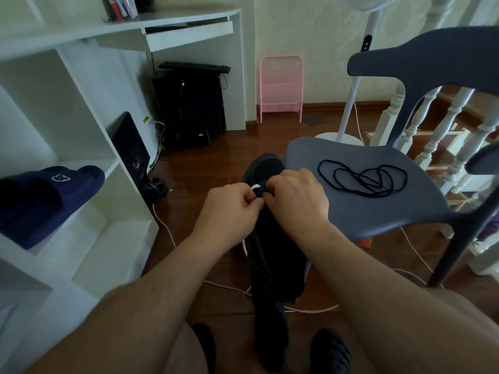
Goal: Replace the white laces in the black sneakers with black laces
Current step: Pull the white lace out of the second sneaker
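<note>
White lace (255, 187) showed as a short loop pinched between the curled fingers of the person's left hand (232, 209), at the upper part of a black sneaker (266, 211) held in the air between both hands. Right hand (295, 197) was curled against the same spot from the other side, fingertips meeting those of the left; whether it gripped the lace or only the shoe could not be told. Another stretch of the white lace hung beside the sneaker below the left wrist. The shoe's toe pointed away from the person, just beside the front edge of a grey plastic chair (351, 211). On the chair's seat, well apart from the hands, lay the black laces (363, 178) in a loose tangle of loops. A white cord (310, 310) trailed over the wooden floor (216, 163) beneath the sneaker. To the left stood a white shelf unit (81, 184) bearing a dark blue slipper (46, 201). Farther back were a dark computer tower (189, 109) under a white desk (162, 31), a pink wire rack (280, 89) against the wall, and a white fan stand (351, 103) behind the chair.
</note>
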Available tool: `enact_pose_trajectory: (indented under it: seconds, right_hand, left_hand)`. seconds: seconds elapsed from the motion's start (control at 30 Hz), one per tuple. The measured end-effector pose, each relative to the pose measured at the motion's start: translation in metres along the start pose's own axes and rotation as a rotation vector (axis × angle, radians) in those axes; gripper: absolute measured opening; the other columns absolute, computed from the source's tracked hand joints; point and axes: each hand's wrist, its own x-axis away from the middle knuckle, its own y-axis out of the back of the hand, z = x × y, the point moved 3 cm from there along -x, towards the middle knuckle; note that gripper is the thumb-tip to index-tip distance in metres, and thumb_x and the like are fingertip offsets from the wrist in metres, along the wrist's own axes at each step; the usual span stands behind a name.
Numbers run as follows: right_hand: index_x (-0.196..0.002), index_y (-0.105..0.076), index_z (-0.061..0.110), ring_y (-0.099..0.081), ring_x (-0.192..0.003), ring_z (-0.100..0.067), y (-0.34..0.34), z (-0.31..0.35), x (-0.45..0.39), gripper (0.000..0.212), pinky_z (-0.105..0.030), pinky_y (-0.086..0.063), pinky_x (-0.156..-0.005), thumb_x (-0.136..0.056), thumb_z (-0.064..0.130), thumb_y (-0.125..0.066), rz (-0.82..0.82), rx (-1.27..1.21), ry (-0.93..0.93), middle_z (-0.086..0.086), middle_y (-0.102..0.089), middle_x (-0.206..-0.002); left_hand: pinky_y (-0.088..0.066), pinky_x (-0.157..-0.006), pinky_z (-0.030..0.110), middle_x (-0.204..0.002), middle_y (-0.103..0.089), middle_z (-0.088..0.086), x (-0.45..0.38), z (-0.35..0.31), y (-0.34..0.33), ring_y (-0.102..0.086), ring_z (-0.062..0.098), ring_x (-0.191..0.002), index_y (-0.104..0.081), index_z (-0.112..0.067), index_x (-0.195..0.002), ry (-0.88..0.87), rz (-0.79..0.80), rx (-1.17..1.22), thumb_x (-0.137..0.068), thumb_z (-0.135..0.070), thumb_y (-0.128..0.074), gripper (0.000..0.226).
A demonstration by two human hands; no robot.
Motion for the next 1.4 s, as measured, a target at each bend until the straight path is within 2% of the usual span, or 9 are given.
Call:
enact_pose_trajectory:
  seconds: [0.23,0.47,0.63,0.7,0.87,0.97,1.17,1.23,1.4]
  right_hand:
    - [-0.084,-0.076,0.02,-0.048,-0.079,-0.022,0.001,0.001,0.001,0.021,-0.037,-0.045,-0.064,-0.097,0.028,-0.062,-0.072,0.028,-0.009,0.002,-0.063,-0.083]
    - [-0.081,-0.073,0.021,-0.05,-0.073,-0.018,0.003,0.0,0.0,0.017,-0.033,-0.042,-0.061,-0.092,0.031,-0.064,-0.059,-0.046,-0.015,0.006,-0.059,-0.079]
    - [-0.067,-0.065,0.018,-0.062,-0.065,-0.019,0.012,-0.047,-0.009,0.022,-0.031,-0.051,-0.055,-0.083,0.033,-0.067,-0.043,-0.356,-0.466,0.003,-0.063,-0.067]
    - [-0.072,-0.066,0.018,-0.064,-0.071,-0.019,0.009,-0.056,-0.009,0.019,-0.03,-0.048,-0.056,-0.082,0.034,-0.067,0.03,-0.428,-0.515,0.002,-0.065,-0.071]
    - [-0.103,-0.055,0.033,-0.054,-0.095,-0.015,0.004,-0.038,-0.006,0.029,-0.031,-0.044,-0.072,-0.076,0.031,-0.066,0.178,-0.458,-0.255,0.011,-0.053,-0.1]
    - [-0.111,-0.057,0.036,-0.05,-0.105,-0.02,-0.002,-0.023,-0.001,0.032,-0.041,-0.049,-0.082,-0.081,0.041,-0.068,0.194,-0.213,-0.027,0.011,-0.05,-0.106]
    - [-0.096,-0.074,0.023,-0.059,-0.094,-0.026,-0.003,-0.01,-0.006,0.014,-0.041,-0.052,-0.072,-0.098,0.035,-0.067,0.045,-0.01,0.102,0.003,-0.067,-0.093]
    - [-0.09,-0.076,0.028,-0.06,-0.09,-0.023,-0.004,-0.013,-0.007,0.012,-0.039,-0.054,-0.071,-0.096,0.036,-0.069,0.035,-0.098,0.037,0.006,-0.069,-0.09]
    - [-0.072,-0.064,0.029,-0.064,-0.079,-0.016,-0.002,-0.06,-0.014,0.02,-0.031,-0.047,-0.062,-0.092,0.031,-0.07,0.016,-0.402,-0.448,0.009,-0.067,-0.08]
  left_hand:
    - [-0.041,-0.052,0.013,-0.06,-0.062,-0.013,-0.001,0.002,0.001,-0.061,-0.002,-0.068,-0.063,-0.032,-0.078,-0.033,0.029,0.061,-0.099,-0.04,-0.068,0.023]
    - [-0.04,-0.055,0.03,-0.073,-0.065,-0.005,-0.005,0.011,0.004,-0.062,0.013,-0.066,-0.063,-0.03,-0.078,0.11,0.005,0.088,-0.099,-0.044,-0.066,0.025]
    - [-0.046,-0.061,0.032,-0.079,-0.069,-0.006,-0.012,0.027,0.012,-0.065,0.015,-0.075,-0.068,-0.027,-0.077,0.209,-0.038,0.229,-0.098,-0.042,-0.07,0.026]
    - [-0.047,-0.058,0.03,-0.075,-0.068,-0.006,-0.011,0.027,0.01,-0.065,0.011,-0.068,-0.068,-0.028,-0.077,0.196,-0.019,0.215,-0.098,-0.043,-0.07,0.026]
    - [-0.047,-0.051,0.029,-0.066,-0.066,-0.004,-0.008,0.022,0.003,-0.063,0.011,-0.058,-0.067,-0.029,-0.074,0.138,0.016,0.106,-0.096,-0.045,-0.07,0.028]
    - [-0.041,-0.051,0.027,-0.064,-0.065,-0.003,-0.006,0.017,0.002,-0.062,0.007,-0.061,-0.066,-0.028,-0.075,0.111,0.031,0.089,-0.097,-0.044,-0.069,0.028]
    - [-0.034,-0.046,0.021,-0.064,-0.063,-0.005,-0.004,0.013,-0.002,-0.06,-0.001,-0.061,-0.064,-0.03,-0.074,0.107,0.054,0.039,-0.098,-0.043,-0.069,0.028]
    - [-0.035,-0.046,0.02,-0.066,-0.064,-0.005,-0.006,0.015,0.0,-0.061,0.004,-0.058,-0.065,-0.029,-0.075,0.121,0.056,0.05,-0.098,-0.043,-0.07,0.028]
    - [-0.04,-0.05,0.022,-0.07,-0.067,-0.006,-0.01,0.02,0.007,-0.063,0.01,-0.059,-0.069,-0.027,-0.075,0.156,0.02,0.104,-0.097,-0.043,-0.071,0.027]
